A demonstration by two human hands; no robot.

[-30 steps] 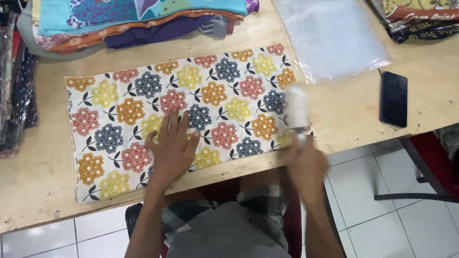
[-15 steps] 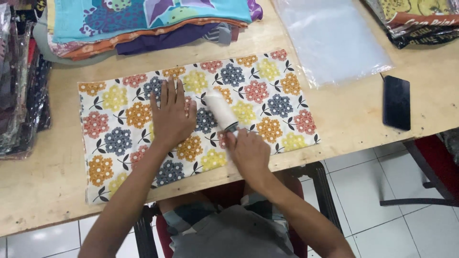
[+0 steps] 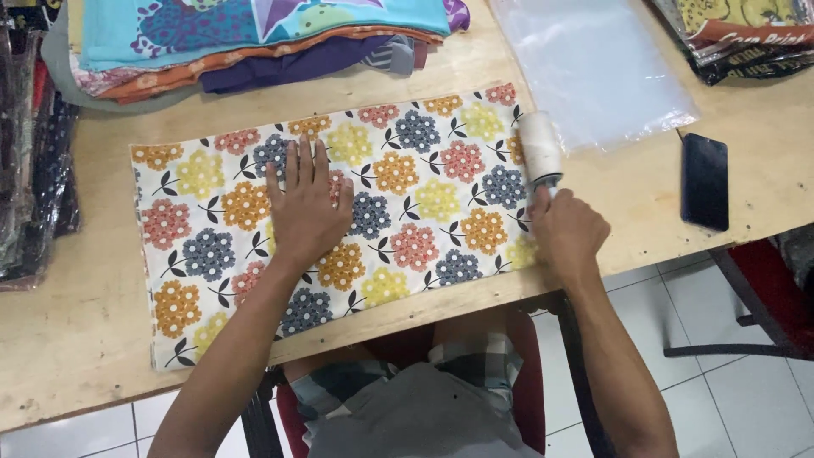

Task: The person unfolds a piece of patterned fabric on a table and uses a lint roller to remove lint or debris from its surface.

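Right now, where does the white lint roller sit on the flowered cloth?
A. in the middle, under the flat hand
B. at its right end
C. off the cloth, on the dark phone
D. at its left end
B: the lint roller, gripped by the right hand, lies at the right end of the flowered cloth, while the left hand presses flat near the middle.

1. Folded cloth (image 3: 339, 220), centre: cream ground, printed flower clusters in orange, yellow, slate blue and coral pink, black stems and leaves.
2. Lint roller (image 3: 540, 147), 2 o'clock: white.
3. Phone (image 3: 705, 181), 3 o'clock: black.
4. Stacked fabrics (image 3: 254, 34), 11 o'clock: turquoise, orange, purple.
5. Plastic bag (image 3: 593, 68), 1 o'clock: clear.
6. Table (image 3: 76, 339): pale wood.
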